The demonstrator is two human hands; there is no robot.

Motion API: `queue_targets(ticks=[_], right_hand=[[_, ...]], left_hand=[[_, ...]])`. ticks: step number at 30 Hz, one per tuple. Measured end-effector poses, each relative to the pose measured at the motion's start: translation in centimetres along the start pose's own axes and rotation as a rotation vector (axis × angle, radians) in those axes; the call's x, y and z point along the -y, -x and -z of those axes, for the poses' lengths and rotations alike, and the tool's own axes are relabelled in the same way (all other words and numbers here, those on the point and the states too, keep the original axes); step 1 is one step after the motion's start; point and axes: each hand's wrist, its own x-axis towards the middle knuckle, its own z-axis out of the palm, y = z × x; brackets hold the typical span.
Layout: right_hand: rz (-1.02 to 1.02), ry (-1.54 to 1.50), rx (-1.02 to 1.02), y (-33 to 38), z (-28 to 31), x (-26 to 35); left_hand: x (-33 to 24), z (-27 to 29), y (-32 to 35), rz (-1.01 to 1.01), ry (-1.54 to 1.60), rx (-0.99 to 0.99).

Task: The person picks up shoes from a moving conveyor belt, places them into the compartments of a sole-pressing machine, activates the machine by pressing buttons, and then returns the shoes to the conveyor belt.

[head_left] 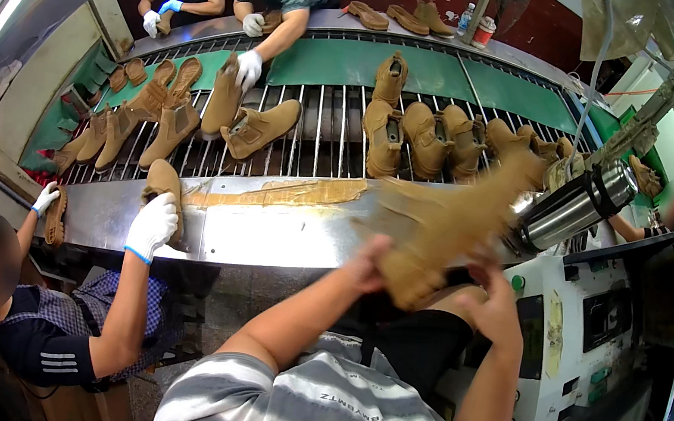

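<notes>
Left hand [365, 265] and right hand [491, 296] both clasped a tan boot [439, 226], blurred, raised just over the steel ledge [264, 230] beside a machine [590, 327]. At left a co-worker's white-gloved hand [153, 225] pressed another boot [164, 182]. Beyond, more boots [418, 135] lay on the conveyor [322, 134].

The person wears a short-sleeved shirt [332, 419] with broad grey and white stripes and a band of dark lettering. Both forearms are bare, with seemingly no gloves on either hand.
</notes>
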Motion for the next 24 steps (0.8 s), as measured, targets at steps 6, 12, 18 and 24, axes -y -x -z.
queue_targets(ticks=[6, 12, 18, 24], right_hand=[[-0.331, -0.225, 0.158, -0.6, 0.4, -3.7], [-0.473, 0.152, -0.281, 0.2, 0.8, -15.0], [-0.192, 0.696, -0.573, 2.4, -4.0, -26.5], [-0.425, 0.722, -0.534, 1.2, -3.6, -26.3]], left_hand=[[-13.0, 4.8, 0.9, -0.54, -0.027, -0.348], [-23.9, 8.3, -9.8, -0.716, -0.314, -0.483], [-22.3, 16.2, -20.7, -0.912, -1.132, -0.967], [-16.6, 14.1, -20.3, -0.75, -1.508, -1.022]])
